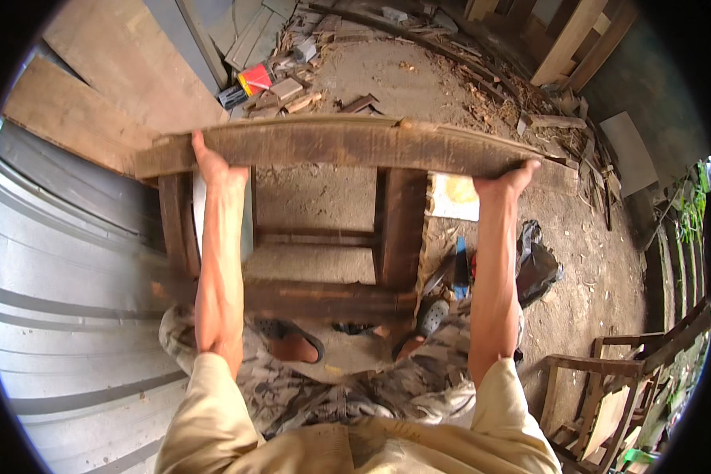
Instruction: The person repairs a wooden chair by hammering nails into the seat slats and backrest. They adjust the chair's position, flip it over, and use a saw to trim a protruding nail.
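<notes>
A long, worn wooden plank (332, 144) lies crosswise in front of me, with both my arms stretched out to it. Toward its left end, my left hand (216, 163) grips it from the near edge. My right hand (509, 180) has hold of it near the right end. Most fingers of both hands are hidden by the wood. Below and nearer to me stands a dark wooden frame (403, 229) with uprights and crossbars, its near bar close to my knees. Whether the plank is fixed to this frame or only rests on it, I cannot tell.
Corrugated metal sheeting (71, 332) and leaning boards (95, 103) line the left. Wood scraps (292, 95) and a red-and-yellow box (254, 80) lie ahead. A black plastic bag (537, 265) sits right of my right forearm. Another wooden structure (600, 367) stands at lower right.
</notes>
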